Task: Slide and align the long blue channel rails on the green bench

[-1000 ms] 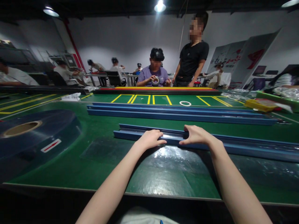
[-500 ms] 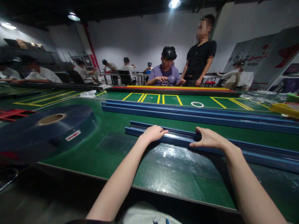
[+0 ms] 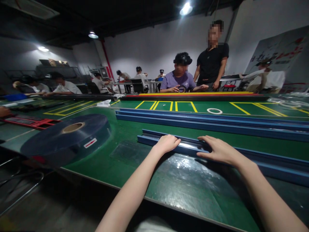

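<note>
A long blue metal rail (image 3: 265, 161) lies across the green table (image 3: 135, 129) in front of me. My left hand (image 3: 166, 143) rests on the rail near its left end, fingers curled over its near edge. My right hand (image 3: 218, 149) lies on the same rail a little to the right, fingers stretched along its top and thumb on the near side. A sheet of clear film (image 3: 188, 183) lies on the table under and in front of the rail, between my forearms.
Two more blue rails (image 3: 217, 120) lie further back. A big roll of dark film (image 3: 67, 135) sits at the left, a white tape ring (image 3: 214, 111) beyond. Red, yellow and black rails (image 3: 193, 95) run along the far edge. Across it, one person sits and another stands.
My view has swung left, so the film roll and the table's left edge show more. Both hands stay on the near rail; the right has slid slightly rightward, widening the gap between them.
</note>
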